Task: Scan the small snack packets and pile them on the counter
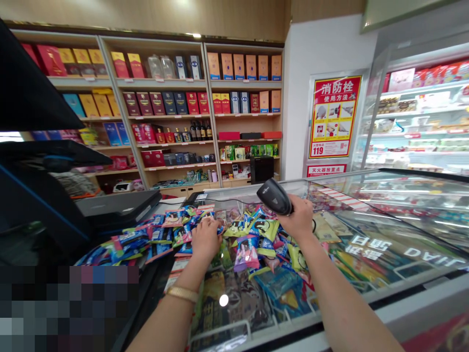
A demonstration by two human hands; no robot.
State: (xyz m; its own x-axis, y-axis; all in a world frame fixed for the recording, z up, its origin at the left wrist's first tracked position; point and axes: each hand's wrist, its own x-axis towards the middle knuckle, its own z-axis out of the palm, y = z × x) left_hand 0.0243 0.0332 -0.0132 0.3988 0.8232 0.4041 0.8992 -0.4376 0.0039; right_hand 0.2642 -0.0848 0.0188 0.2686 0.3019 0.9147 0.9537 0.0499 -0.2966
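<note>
My right hand [298, 215] is wrapped round the handle of a black handheld barcode scanner [273, 195], raised over the glass with its head toward the upper left. Below it, small snack packets [246, 252] in blue, pink and yellow-green wrappers lie heaped on the glass lid. My left hand [207, 239], with a gold-coloured bracelet at the wrist, rests among the packets. Its fingers are curled over a snack packet [208, 215] at the far side of the heap; the fingertips are partly hidden. More packets [128, 242] spread left toward the checkout equipment.
A glass-topped freezer [366, 230] with packaged goods inside extends right. Black checkout equipment [117, 205] and a dark screen [32, 83] stand on the left. Behind are shelves [176, 117] of boxes and bottles, a red-and-yellow poster [333, 117] and a lit display fridge [421, 112].
</note>
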